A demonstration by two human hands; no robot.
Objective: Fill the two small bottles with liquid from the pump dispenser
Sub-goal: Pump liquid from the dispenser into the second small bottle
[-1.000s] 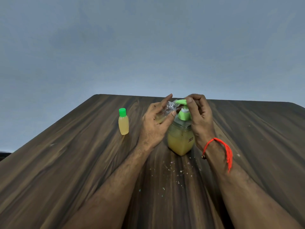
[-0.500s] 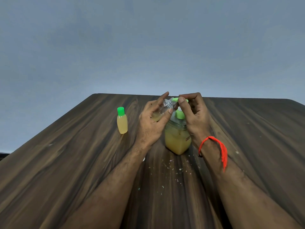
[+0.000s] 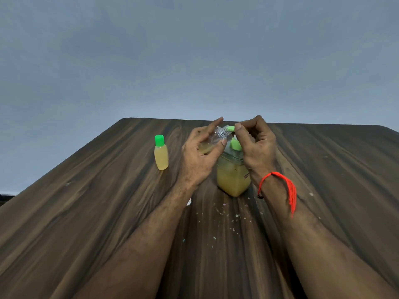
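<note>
Since half a sec ago our right hand (image 3: 255,147) has lifted w/ the green spout (image 3: 231,127) of the pump dispenser (image 3: 233,175), so more of the green collar shows under it; little else has shifted. Right fingertips (image 3: 238,126) are curled and pinching the spout tip from above, thumb hidden behind, so we can't tell its exact contact. Left hand (image 3: 199,156) grips the open small bottle (image 3: 212,140), thumb across its near side and index stretched along the far side, bottle tilted so its threaded clear neck meets the spout. That bottle is clear plastic w/ a bit of yellowish liquid pooled at its low end inside our palm. Dispenser stands on the table (image 3: 86,212), just right of the left hand: squarish clear body, roughly half full of cloudy yellow liquid, small dark label on one side. Well to the left stands the capped small bottle (image 3: 161,155), upright, green screw cap, nearly full of pale yellow liquid. An orange thread band (image 3: 280,186) circles the right wrist, loose ends hanging. Tabletop is dark streaked wood-grain laminate w/ pale crumbs (image 3: 224,212) scattered between our forearms. Beyond it, a plain grey-blue wall (image 3: 194,61).
</note>
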